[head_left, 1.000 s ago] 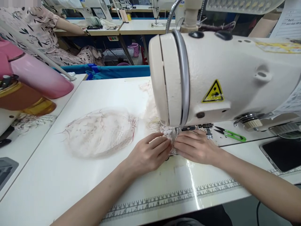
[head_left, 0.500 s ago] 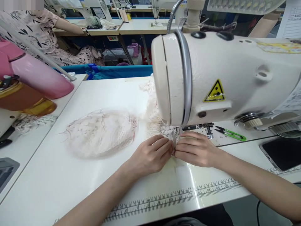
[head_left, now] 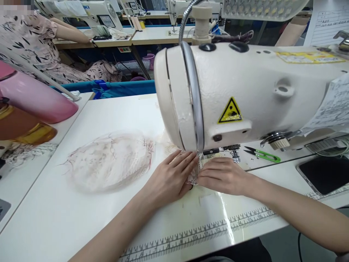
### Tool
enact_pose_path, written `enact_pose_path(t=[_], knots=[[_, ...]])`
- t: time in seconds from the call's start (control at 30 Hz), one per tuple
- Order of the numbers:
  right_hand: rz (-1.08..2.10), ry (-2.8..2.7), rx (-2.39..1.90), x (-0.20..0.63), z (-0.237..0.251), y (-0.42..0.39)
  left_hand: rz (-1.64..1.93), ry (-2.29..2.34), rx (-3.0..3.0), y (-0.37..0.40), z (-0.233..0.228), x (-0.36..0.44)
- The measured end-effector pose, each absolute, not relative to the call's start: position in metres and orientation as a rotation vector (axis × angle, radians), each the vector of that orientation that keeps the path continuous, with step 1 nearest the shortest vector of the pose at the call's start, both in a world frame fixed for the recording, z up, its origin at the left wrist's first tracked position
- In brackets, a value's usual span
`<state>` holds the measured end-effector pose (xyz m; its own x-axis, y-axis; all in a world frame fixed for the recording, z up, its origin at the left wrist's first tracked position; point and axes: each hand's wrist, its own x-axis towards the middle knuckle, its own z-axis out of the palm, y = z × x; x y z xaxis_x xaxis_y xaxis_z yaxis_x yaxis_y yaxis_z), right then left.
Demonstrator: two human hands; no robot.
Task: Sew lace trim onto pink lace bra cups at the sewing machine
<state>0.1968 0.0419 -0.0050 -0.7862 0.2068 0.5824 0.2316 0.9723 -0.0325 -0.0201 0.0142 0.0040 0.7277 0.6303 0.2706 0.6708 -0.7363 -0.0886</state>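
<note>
Both-handed, left hand (head_left: 170, 178) and right hand (head_left: 222, 175) flat on lace piece (head_left: 196, 169) (under the needle).

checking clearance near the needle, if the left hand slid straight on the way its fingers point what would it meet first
Probably the right hand: the left hand points right across the lace piece, fingertips almost touching it under the sewing machine head; depth is unclear.

Bright even indoor light, glare streak on the white table (head_left: 54, 218), curved wide-angle edges, soft shadows
</note>
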Motion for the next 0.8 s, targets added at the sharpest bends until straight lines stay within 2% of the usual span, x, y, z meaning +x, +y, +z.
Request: enact_pose_path(t=[0.37,0.8], knots=[[-0.032,-2.553,-0.425,0.202,-0.013,0.043,-0.388,-1.086,-2.711,0.014,0.007,-0.012],[-0.332,-2.464,-0.568,0.207,0.004,0.047,-0.388,-1.163,-2.688,0.011,0.005,-0.005]])
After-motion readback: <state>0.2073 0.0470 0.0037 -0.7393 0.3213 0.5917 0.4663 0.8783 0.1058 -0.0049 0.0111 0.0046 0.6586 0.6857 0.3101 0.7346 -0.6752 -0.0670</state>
